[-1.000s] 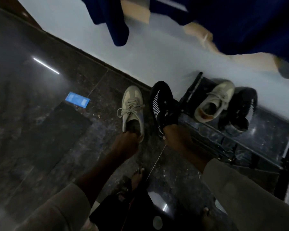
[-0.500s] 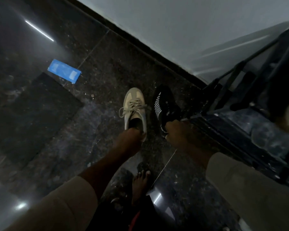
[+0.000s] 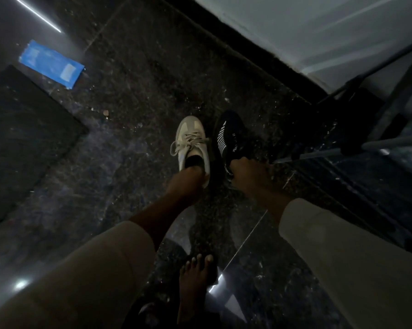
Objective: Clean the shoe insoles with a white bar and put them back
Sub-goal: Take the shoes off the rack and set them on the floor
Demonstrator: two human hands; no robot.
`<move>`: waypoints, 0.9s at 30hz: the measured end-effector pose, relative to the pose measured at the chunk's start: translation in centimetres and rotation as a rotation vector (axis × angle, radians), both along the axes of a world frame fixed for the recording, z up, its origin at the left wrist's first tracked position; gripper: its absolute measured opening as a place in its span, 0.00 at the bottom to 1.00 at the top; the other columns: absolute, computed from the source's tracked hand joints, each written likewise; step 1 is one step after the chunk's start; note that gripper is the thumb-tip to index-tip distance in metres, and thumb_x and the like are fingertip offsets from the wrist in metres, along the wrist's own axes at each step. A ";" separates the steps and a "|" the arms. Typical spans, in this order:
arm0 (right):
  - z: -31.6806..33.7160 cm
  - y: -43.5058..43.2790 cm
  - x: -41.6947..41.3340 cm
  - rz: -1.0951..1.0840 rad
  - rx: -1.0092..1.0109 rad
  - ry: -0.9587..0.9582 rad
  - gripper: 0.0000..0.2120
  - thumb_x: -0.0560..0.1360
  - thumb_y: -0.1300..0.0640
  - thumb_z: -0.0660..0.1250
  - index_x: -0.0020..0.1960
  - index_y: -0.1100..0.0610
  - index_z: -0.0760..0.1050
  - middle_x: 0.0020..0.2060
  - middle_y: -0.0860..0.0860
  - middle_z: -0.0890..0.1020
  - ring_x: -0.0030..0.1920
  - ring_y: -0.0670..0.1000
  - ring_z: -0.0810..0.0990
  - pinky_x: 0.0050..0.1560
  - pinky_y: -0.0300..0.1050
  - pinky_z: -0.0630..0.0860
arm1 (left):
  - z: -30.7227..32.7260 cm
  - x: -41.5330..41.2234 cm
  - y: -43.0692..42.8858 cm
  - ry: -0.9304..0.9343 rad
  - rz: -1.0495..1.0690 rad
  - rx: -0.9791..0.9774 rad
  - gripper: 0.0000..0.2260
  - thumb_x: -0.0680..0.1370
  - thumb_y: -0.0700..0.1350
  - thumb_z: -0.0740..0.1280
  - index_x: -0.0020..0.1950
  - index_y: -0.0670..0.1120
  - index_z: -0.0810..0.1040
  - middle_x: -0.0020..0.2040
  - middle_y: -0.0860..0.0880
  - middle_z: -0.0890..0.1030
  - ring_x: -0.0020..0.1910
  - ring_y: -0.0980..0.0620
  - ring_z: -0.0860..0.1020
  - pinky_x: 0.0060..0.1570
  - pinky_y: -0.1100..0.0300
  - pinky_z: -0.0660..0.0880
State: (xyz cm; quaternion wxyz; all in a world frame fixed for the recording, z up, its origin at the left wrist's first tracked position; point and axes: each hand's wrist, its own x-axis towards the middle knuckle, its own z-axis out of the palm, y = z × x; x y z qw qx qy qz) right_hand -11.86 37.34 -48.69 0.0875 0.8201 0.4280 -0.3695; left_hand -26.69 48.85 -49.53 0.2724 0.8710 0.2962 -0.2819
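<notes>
shoes (image 3: 190, 141), dark speckled floor (image 3: 133, 67), white wall (image 3: 307, 24)

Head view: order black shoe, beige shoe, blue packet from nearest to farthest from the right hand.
1. Black shoe: gripped at its heel end by the right hand.
2. Beige shoe: just left of the black one, side by side.
3. Blue packet: far off to the left.

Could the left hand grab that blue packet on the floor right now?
Probably not yet: the left hand grips the beige shoe, and the blue packet lies well off, though unobstructed.
</notes>
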 end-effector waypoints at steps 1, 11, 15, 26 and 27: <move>-0.9 -0.1 -0.1 -0.001 0.005 -0.007 0.11 0.79 0.53 0.67 0.58 0.57 0.77 0.57 0.58 0.80 0.57 0.63 0.81 0.54 0.54 0.78 | -0.7 0.2 -0.2 0.005 -0.004 0.015 0.13 0.82 0.51 0.65 0.60 0.43 0.80 0.58 0.43 0.83 0.57 0.39 0.82 0.46 0.54 0.73; -6.8 -3.1 -0.8 0.013 0.084 0.028 0.06 0.78 0.62 0.64 0.51 0.61 0.79 0.51 0.59 0.82 0.53 0.62 0.81 0.52 0.53 0.78 | -5.1 -1.3 -1.3 0.064 -0.062 -0.003 0.12 0.80 0.44 0.67 0.62 0.41 0.78 0.59 0.41 0.80 0.57 0.39 0.82 0.51 0.48 0.79; -5.5 -5.3 -1.4 0.029 0.243 -0.021 0.12 0.73 0.57 0.70 0.56 0.59 0.79 0.56 0.57 0.80 0.55 0.60 0.79 0.54 0.54 0.78 | -3.2 -1.1 -1.7 0.070 -0.144 0.010 0.15 0.80 0.50 0.66 0.63 0.43 0.76 0.61 0.43 0.77 0.58 0.40 0.80 0.50 0.47 0.77; 4.1 -8.5 -3.9 -0.094 0.401 0.033 0.26 0.75 0.52 0.72 0.71 0.61 0.75 0.73 0.57 0.73 0.75 0.59 0.68 0.70 0.60 0.68 | 7.3 -3.7 -3.9 -0.105 -0.237 0.248 0.28 0.80 0.58 0.50 0.75 0.46 0.70 0.73 0.45 0.74 0.74 0.43 0.70 0.63 0.44 0.72; 5.1 -8.8 -4.0 -0.098 0.417 0.021 0.27 0.76 0.51 0.71 0.72 0.60 0.74 0.74 0.56 0.72 0.76 0.58 0.67 0.70 0.60 0.67 | 8.6 -3.9 -4.0 -0.135 -0.231 0.245 0.30 0.80 0.58 0.49 0.77 0.45 0.68 0.76 0.44 0.71 0.76 0.42 0.67 0.67 0.42 0.70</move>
